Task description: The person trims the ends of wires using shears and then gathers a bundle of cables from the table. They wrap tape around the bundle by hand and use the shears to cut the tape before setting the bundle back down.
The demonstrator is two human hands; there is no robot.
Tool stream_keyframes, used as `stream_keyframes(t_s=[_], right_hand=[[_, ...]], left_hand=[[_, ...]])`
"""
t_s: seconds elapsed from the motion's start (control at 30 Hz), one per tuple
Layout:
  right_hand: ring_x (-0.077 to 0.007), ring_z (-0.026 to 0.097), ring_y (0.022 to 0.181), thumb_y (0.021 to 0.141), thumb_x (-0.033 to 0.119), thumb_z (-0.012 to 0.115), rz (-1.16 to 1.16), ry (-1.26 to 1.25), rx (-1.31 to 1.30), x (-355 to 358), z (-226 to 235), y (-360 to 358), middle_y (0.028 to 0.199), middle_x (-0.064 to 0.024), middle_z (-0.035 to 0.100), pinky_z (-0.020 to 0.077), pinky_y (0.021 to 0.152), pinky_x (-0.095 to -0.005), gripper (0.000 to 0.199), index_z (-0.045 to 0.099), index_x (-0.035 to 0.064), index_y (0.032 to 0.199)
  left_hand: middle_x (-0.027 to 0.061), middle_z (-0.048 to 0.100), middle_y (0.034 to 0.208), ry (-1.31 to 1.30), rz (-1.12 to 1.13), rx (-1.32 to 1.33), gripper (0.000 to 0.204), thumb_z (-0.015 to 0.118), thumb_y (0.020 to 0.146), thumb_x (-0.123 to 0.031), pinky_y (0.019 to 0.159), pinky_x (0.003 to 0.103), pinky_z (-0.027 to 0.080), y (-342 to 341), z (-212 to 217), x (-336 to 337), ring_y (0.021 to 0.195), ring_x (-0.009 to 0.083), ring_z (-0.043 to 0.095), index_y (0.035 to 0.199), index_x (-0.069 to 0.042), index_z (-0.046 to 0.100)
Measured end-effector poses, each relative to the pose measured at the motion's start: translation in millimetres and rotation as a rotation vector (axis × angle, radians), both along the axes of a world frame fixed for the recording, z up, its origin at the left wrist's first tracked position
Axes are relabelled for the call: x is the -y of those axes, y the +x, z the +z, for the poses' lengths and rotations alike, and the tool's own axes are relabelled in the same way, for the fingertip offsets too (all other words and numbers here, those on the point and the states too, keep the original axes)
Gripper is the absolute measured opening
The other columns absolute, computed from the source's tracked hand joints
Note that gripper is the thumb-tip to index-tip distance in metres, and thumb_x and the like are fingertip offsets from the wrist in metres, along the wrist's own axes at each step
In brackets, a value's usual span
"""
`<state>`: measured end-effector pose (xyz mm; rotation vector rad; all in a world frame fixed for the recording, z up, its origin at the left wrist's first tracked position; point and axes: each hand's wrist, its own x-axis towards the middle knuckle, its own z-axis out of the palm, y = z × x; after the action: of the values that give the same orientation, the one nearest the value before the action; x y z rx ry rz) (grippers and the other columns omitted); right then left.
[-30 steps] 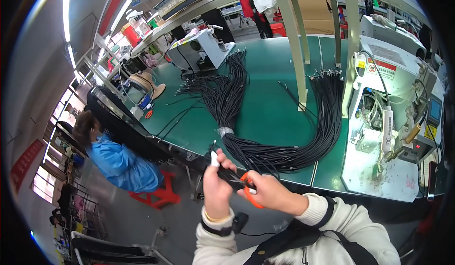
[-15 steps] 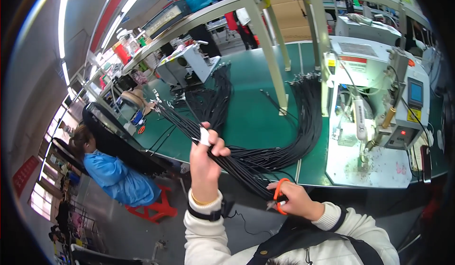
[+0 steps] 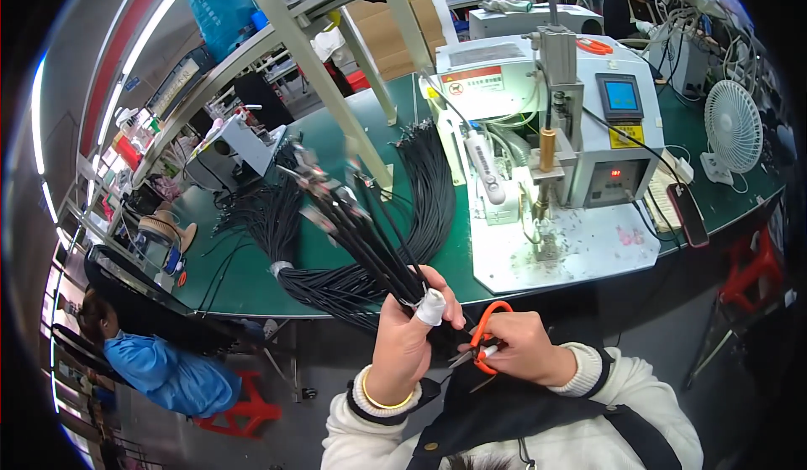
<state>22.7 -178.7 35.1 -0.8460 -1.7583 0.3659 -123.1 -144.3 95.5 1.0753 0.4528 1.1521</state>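
Left hand (image 3: 406,345), one finger taped white, closed around a bundle of black cables (image 3: 363,236) held up over the near edge of the green table (image 3: 395,134). Right hand (image 3: 523,350) grips orange-handled scissors (image 3: 485,344) just beside the left hand. Behind: 1 larger cable bundle (image 3: 336,285) lying on the table, a white bench machine (image 3: 580,134), a small fan (image 3: 732,127).

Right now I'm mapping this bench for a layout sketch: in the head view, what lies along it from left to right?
Small grey machine → coiled black cable bundle → white press machine → phone → white desk fan.
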Motion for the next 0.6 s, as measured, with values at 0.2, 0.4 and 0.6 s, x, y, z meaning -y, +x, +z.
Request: stream_keyframes(t_s=[0.2,0.4,0.6], right_hand=[[-0.0195,0.056,0.052,0.06,0.007,0.071,0.073,-0.135,-0.069,10,-16,19,0.062,-0.006,0.057,0.0439,0.047,-0.0247,0.019,0.061,0.0059,0.076],[-0.0189,0.056,0.051,0.062,0.005,0.072,0.203,-0.146,-0.125,12,-31,17,0.062,-0.0076,0.056,0.0446,0.047,-0.0239,0.019,0.06,0.0021,0.077],[-0.0189,0.057,0.052,0.065,0.006,0.072,0.252,-0.173,-0.082,13,-37,7,0.063,-0.0079,0.057,0.0452,0.047,-0.0243,0.018,0.06,0.0012,0.077]], left_hand=[[0.0052,0.049,0.067,0.109,0.045,-0.15,0.015,0.055,0.084,-0.013,0.059,0.025,0.042,14,3,9,0.061,0.0154,0.052,0.091,-0.003,0.045],[0.004,0.046,0.065,0.019,0.102,0.065,0.011,0.05,0.087,-0.015,0.055,0.026,0.041,20,6,17,0.058,0.0151,0.05,0.086,-0.005,0.045],[0.0022,0.043,0.064,-0.141,0.188,0.145,0.012,0.046,0.089,-0.019,0.055,0.027,0.042,24,-7,15,0.055,0.0144,0.046,0.085,-0.007,0.045]])
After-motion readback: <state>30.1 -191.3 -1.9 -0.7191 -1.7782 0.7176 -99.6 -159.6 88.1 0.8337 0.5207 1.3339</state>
